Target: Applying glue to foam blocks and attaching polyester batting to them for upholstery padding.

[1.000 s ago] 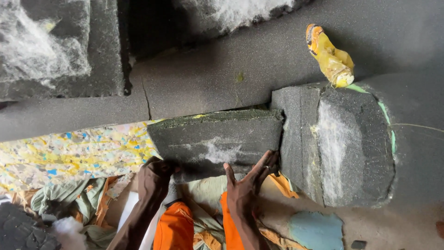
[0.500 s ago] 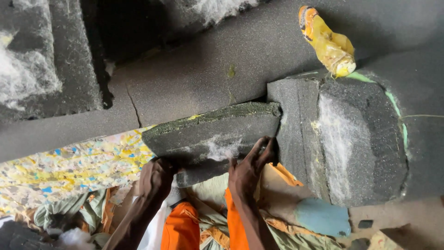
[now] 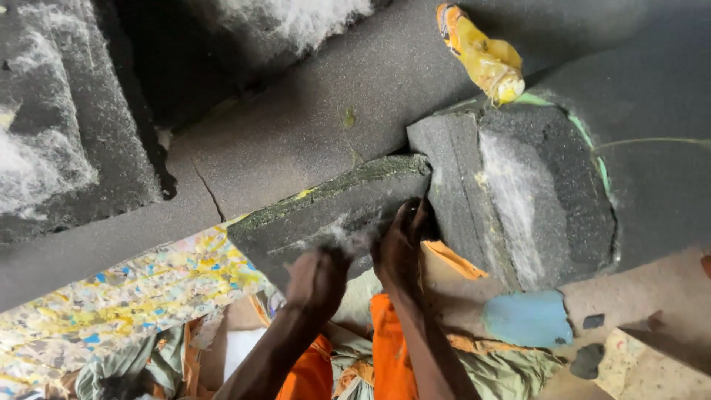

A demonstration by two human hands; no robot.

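Here both hands (image 3: 355, 259) press grey foam slab (image 3: 326, 218), littered floor (image 3: 644, 296).

I see bare tan floor (image 3: 629, 296), pale blue foam scrap (image 3: 527, 318) lying on it, small dark fragments (image 3: 592, 321) just beside, speckled offcut (image 3: 652, 367) near.

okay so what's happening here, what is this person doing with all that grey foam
A person is pressing both bare hands against a dark grey foam slab that butts against a bigger grey foam block. The right hand sits at the joint between them; the left hand looks blurred on the slab's lower edge. A crumpled yellow plastic bottle lies above, and multicoloured speckled foam lies to the left.
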